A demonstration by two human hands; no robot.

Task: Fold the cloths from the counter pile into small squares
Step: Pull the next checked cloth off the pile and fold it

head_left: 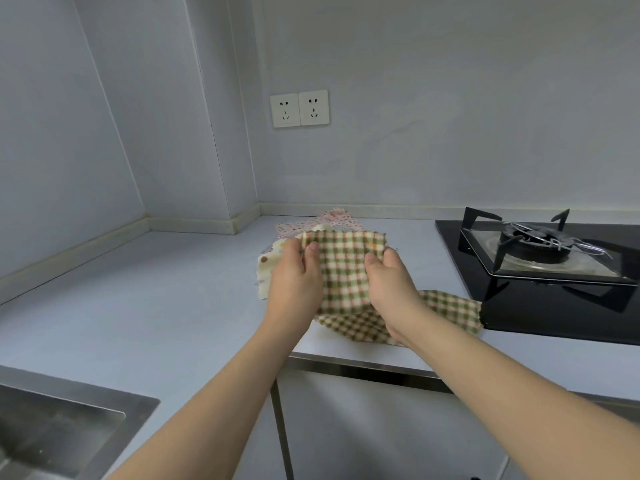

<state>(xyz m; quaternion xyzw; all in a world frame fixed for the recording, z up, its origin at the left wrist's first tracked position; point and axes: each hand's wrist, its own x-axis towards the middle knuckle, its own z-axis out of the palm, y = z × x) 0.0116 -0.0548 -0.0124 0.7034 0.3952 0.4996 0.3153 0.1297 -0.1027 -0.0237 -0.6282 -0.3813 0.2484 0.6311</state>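
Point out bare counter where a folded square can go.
Bare counter runs left of the left hand, between the cloth pile and the sink. It is crowded to the right: the checked cloth, held by both hands, trails to the stove beside the right hand.

A: L hand (294, 271)?
B: Arm reaching fwd, fingers curled, thumb on top, pinching the checked cloth (343, 268) at its upper left edge.
A: R hand (391, 282)?
B: Same pose, thumb up, pinching the upper right edge. Both forearms bare.
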